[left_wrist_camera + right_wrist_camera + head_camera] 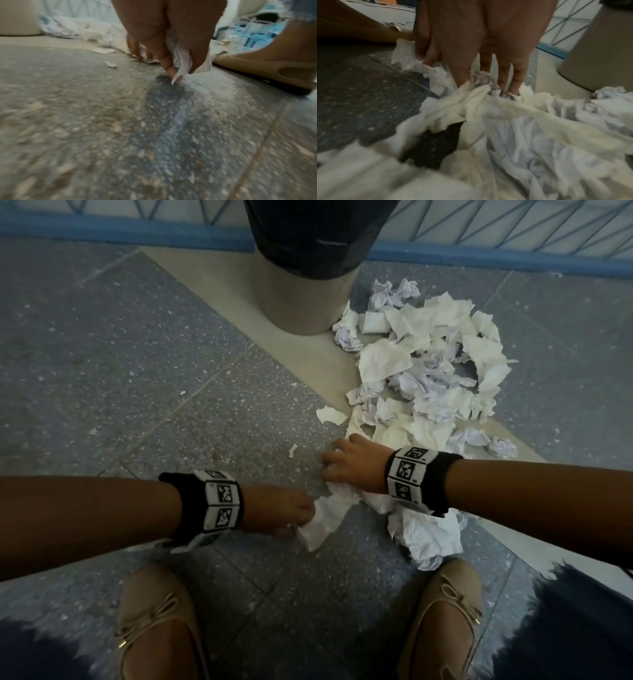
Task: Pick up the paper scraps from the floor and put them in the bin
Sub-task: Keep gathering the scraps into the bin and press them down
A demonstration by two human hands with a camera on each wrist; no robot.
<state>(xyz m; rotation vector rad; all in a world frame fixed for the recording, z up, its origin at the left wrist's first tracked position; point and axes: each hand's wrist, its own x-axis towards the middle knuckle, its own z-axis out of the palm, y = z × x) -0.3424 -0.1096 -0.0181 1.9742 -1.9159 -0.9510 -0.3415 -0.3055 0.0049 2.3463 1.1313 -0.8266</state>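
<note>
Crumpled paper scrap (320, 523) between left fingers (169, 63)

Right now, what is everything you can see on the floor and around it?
bin: one, grey with a black bag, standing at the top, next to the pile.
paper pile: many crumpled scraps, white and pale lilac, on the floor right of the bin.
small bits: a few, white, loose on the floor left of the pile.
floor: speckled grey tiles with a beige strip.
wall edge: blue, along the top.
shoes: two, beige with bows, at the bottom.
wristbands: two, black with patterned tags.
left hand: pinches a white scrap.
right hand: fingers down in the paper.
</note>
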